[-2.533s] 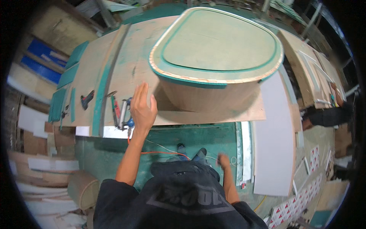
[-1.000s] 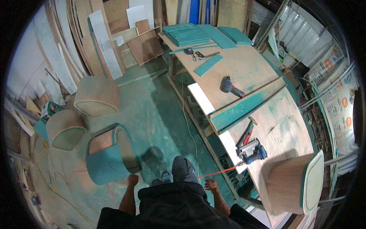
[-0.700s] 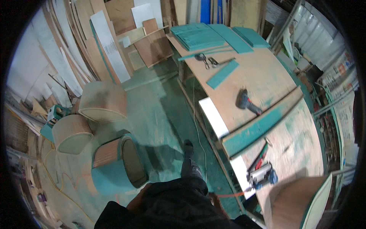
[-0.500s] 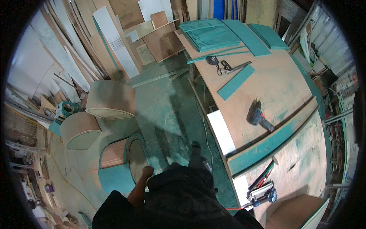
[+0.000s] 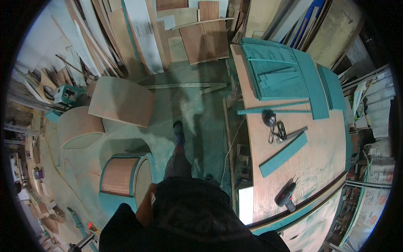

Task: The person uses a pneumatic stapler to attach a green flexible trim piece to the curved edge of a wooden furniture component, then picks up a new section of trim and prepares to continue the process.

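My left hand (image 5: 150,195) hangs at my side by the dark clothing, its fingers hidden. Nearest to it is a curved cabinet (image 5: 121,176) with a wood-toned panel and green edging, standing on the floor at the left. Whether hand and cabinet touch, I cannot tell. My right hand is out of view. To the right, a long worktable (image 5: 268,126) carries a cordless drill (image 5: 286,196), a narrow green board (image 5: 283,155) and a black round tool with a cord (image 5: 269,118).
Two more curved wooden pieces (image 5: 121,101) (image 5: 80,126) stand at the left. Planks and panels (image 5: 145,38) lean along the far wall. Stacked green slatted panels (image 5: 277,75) cover the table's far end. A pale cable (image 5: 226,159) hangs beside the table; a yellow hose (image 5: 63,174) crosses the floor.
I have stepped forward, one leg now reaching ahead. The table and its tools appear lower in view. My left hand has drawn back partly behind my clothing.
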### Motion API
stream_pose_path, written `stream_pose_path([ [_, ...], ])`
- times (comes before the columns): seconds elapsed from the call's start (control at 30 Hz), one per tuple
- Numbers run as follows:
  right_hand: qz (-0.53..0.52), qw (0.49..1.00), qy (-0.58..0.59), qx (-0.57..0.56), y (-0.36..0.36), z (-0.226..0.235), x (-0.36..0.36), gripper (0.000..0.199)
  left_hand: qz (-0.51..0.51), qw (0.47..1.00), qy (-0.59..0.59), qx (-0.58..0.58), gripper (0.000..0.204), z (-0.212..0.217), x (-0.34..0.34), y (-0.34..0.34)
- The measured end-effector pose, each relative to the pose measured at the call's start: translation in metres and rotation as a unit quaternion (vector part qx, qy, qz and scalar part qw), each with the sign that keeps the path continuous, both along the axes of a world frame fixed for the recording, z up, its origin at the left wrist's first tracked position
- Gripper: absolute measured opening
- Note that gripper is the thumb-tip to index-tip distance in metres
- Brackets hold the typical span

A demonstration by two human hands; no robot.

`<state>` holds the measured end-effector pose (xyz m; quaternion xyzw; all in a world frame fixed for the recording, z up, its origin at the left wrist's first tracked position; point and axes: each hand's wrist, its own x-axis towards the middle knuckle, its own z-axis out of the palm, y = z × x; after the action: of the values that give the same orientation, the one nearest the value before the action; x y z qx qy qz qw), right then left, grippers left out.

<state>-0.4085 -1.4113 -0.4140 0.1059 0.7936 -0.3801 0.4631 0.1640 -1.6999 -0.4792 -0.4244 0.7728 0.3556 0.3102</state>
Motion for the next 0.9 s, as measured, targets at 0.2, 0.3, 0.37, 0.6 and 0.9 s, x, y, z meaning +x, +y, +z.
stream_pose_path([
  [0.2,0.051,0.992,-0.080,0.082,-0.127,0.003,0.035,0.046,0.158,0.983,-0.086,0.025,0.024,-0.031,-0.001,-0.166],
  [0.3,0.090,0.990,-0.095,0.052,-0.225,0.019,0.033,0.046,0.257,0.961,-0.097,-0.037,0.025,-0.037,-0.022,-0.313],
  [0.37,0.111,0.990,-0.080,0.019,-0.316,0.038,0.005,0.046,0.015,0.984,-0.032,-0.173,0.025,-0.036,-0.042,-0.412],
  [0.6,-0.079,0.967,-0.103,-0.219,-0.565,0.071,-0.107,0.046,0.338,0.915,0.218,-0.032,0.017,0.040,-0.267,-0.709],
  [0.9,0.135,0.963,0.088,-0.217,-0.888,0.200,-0.260,0.041,-0.297,0.943,0.047,-0.141,0.034,-0.061,-0.412,-0.854],
])
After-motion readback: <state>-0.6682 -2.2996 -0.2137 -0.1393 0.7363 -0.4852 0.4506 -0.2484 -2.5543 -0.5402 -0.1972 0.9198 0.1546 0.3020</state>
